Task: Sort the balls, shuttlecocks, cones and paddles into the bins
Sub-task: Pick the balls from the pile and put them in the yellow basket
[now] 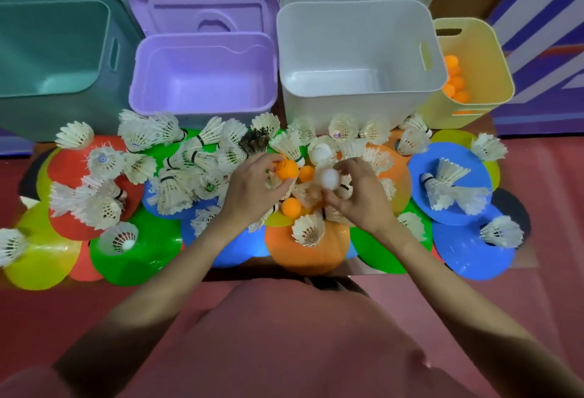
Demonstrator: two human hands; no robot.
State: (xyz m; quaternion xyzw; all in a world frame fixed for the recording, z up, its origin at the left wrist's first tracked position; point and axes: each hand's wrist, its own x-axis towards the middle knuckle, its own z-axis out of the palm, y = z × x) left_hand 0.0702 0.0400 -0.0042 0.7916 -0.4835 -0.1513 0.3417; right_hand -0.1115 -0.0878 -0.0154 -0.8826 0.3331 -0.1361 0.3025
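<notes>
Sorting is just beginning: the right hand (357, 195) is pinching a white ball (329, 179), the left hand (252, 185) is gripping an orange ball (286, 170), while only the yellow bin (483, 49) is holding balls.

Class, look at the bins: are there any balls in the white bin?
No. The white bin shows only its bare floor; the orange balls lie in the yellow bin.

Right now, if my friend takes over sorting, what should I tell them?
Left hand grips an orange plastic ball; right hand pinches a white plastic ball.
Done: several orange balls lie in the yellow plastic bin. The teal bin, purple bin and white bin look empty.
Left: the white feather shuttlecocks, the coloured flat disc cones and a few loose balls in the middle. No paddles clearly visible.
</notes>
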